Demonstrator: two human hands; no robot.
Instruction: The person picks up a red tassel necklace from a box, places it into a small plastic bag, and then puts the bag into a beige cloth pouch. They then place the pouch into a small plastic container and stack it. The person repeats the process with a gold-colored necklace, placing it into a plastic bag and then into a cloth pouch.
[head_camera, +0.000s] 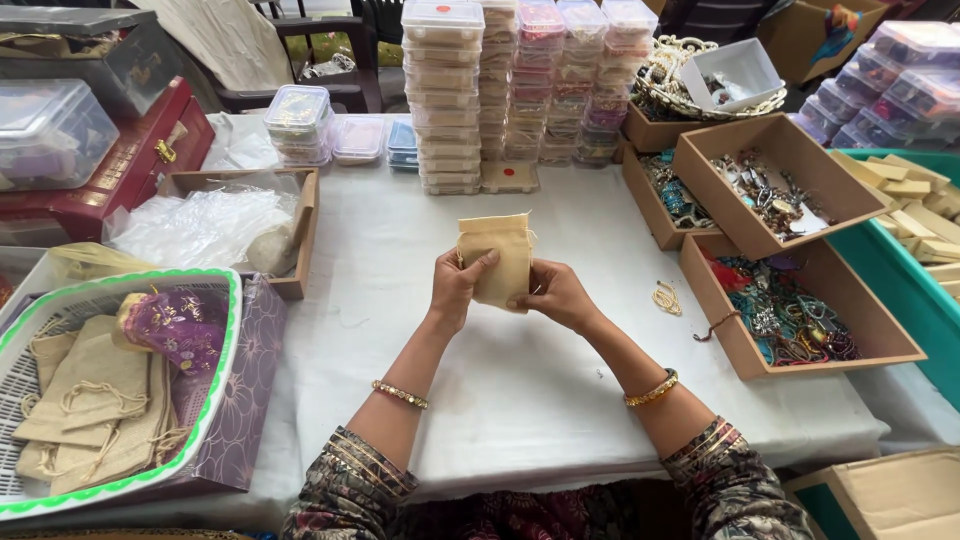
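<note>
Head view: holding a beige pouch (497, 258) upright above the table's (520, 390) middle, well back from the near edge. Left hand (455, 290) pinching the pouch's left side, thumb across the front; right hand (556, 293) closing on its lower right corner. Lying loose just right of the hands, toward the boxes: a small gold trinket (667, 297). Risk, as judged: snagging or knocking it off with the right wrist; slipping of the pouch from so light a pinch.
</note>
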